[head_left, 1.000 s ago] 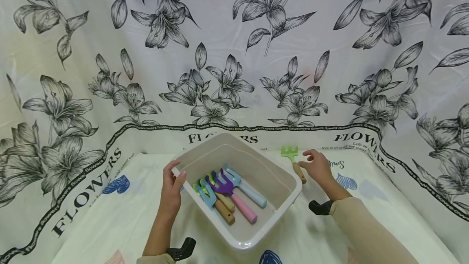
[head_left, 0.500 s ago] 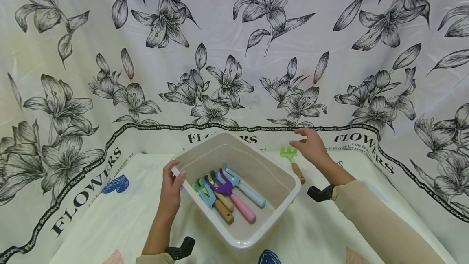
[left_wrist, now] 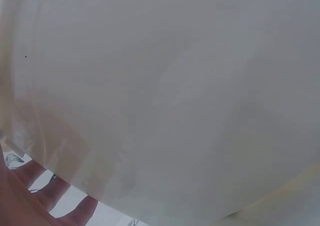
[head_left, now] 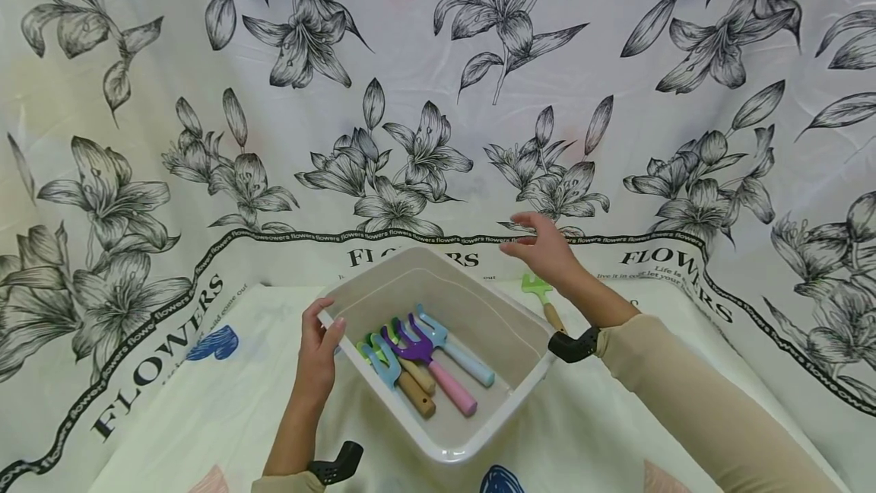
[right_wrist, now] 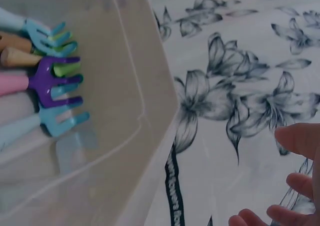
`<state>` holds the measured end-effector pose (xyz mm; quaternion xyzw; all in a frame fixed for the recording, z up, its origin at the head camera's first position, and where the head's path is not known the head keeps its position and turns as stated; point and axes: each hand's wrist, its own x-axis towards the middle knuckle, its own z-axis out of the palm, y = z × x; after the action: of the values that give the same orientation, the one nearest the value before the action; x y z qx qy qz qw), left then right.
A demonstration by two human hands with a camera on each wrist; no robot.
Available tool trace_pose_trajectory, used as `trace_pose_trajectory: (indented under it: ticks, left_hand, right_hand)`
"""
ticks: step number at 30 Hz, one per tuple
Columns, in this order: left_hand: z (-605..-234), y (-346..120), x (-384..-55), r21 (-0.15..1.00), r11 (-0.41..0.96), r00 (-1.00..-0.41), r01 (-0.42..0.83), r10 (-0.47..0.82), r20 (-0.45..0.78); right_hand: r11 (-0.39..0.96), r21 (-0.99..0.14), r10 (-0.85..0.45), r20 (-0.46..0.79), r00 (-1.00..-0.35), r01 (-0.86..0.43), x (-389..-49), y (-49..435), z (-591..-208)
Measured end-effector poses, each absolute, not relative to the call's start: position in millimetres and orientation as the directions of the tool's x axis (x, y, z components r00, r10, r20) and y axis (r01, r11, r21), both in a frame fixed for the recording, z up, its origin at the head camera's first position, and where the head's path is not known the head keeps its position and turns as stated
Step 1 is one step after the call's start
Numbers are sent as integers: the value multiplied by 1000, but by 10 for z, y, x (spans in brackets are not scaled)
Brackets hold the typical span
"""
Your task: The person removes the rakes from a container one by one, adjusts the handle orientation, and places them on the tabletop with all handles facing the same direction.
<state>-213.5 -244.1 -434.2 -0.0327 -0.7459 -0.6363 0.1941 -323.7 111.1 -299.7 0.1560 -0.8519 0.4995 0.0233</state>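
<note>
left hand [head_left: 318, 360] is gripping the left rim of the beige tub [head_left: 449, 453]; right hand [head_left: 550, 251] is drifting far-left past the green hand fork [head_left: 537, 284], holding nothing, so that one's still lying outside, right of the tub.

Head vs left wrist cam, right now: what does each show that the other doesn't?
Head only: the right hand, holding nothing; the green fork outside the bin; the forks inside it, such as the purple-headed one.

Left wrist only: no extra object, just a close-up of a broad pale surface, apparently the bin's outside, mostly hidden from the head cam.

Both: the bin, and the left hand gripping its edge; the wrist view catches only part of that hand.
</note>
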Motion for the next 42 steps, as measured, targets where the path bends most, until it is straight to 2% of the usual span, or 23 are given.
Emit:
trace_pose_trajectory:
  ticks: [10,15,19,32,37,42]
  left_hand:
    - [-4343,-2434,-2134,937,186,-922,295,-201,331]
    - [-4357,-2437,-2151,937,199,-923,286,-206,326]
    - [-4353,-2438,-2157,940,203,-925,276,-211,317]
    - [-4339,-2433,-2159,942,210,-927,261,-219,305]
    - [-4347,-2425,-2166,939,187,-924,288,-203,324]
    - [-4360,-2435,-2167,936,207,-920,286,-214,329]
  right_hand:
    - [228,-937,-410,155,-899,-266,-3300,671,-2822]
    - [181,-950,-479,141,-866,-254,-3282,423,-2837]
    - [177,-949,-510,137,-849,-260,-3254,240,-2859]
    - [180,-969,-555,40,-831,-167,-3237,-132,-3085]
    - [243,-957,-590,-16,-807,-159,-3259,-170,-3282]
    - [313,-923,-641,-32,-767,-222,-3291,-189,-3425]
